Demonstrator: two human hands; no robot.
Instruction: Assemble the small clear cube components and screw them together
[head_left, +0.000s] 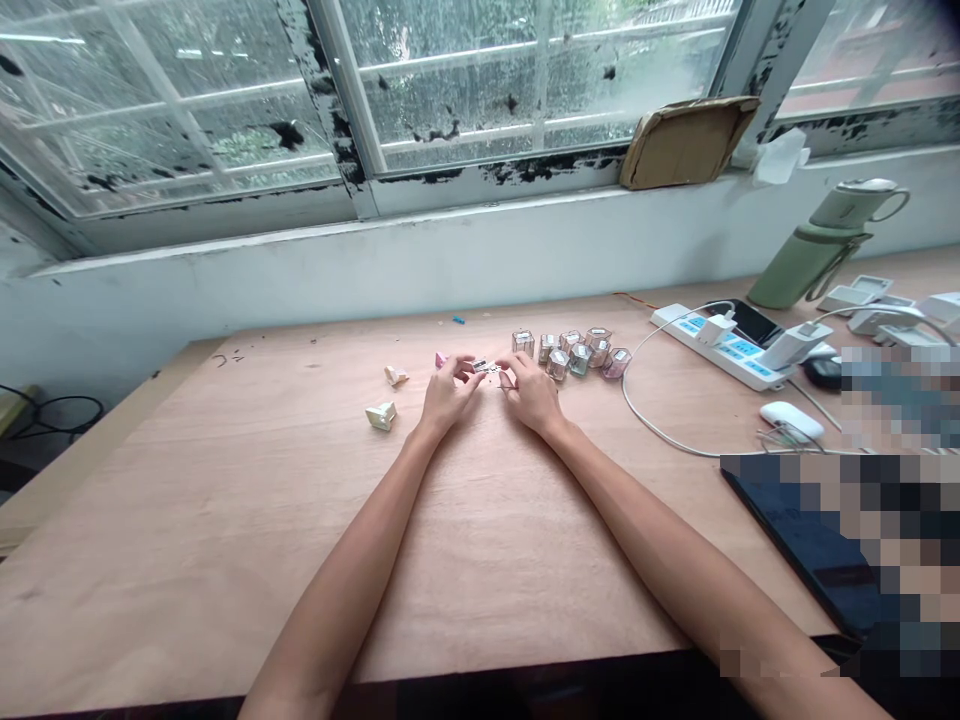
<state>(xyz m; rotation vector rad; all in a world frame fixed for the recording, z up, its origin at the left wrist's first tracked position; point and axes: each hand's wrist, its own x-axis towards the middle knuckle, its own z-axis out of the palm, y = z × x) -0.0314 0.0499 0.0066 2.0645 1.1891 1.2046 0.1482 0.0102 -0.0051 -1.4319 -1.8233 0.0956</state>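
Near the far side of the wooden table, my left hand (pixel 448 395) pinches a small clear-and-white piece (pixel 480 367) between thumb and fingers. Facing it, my right hand (pixel 534 395) has its fingers curled at the other side of this piece; what lies in its fingertips is too small to make out. Just behind my left hand lies a small pink piece (pixel 441 359). To its left are a cream folded piece (pixel 395 376) and a pale yellow one (pixel 381 416). Several clear faceted little jars (pixel 578 359) stand beyond my right hand.
On the right are a white power strip (pixel 720 347) with chargers and cables, a phone (pixel 754 322), a green bottle (pixel 802 262), a white earbud case (pixel 792 422) and a dark tablet-like device (pixel 802 550). A cardboard piece (pixel 686 147) leans on the window sill.
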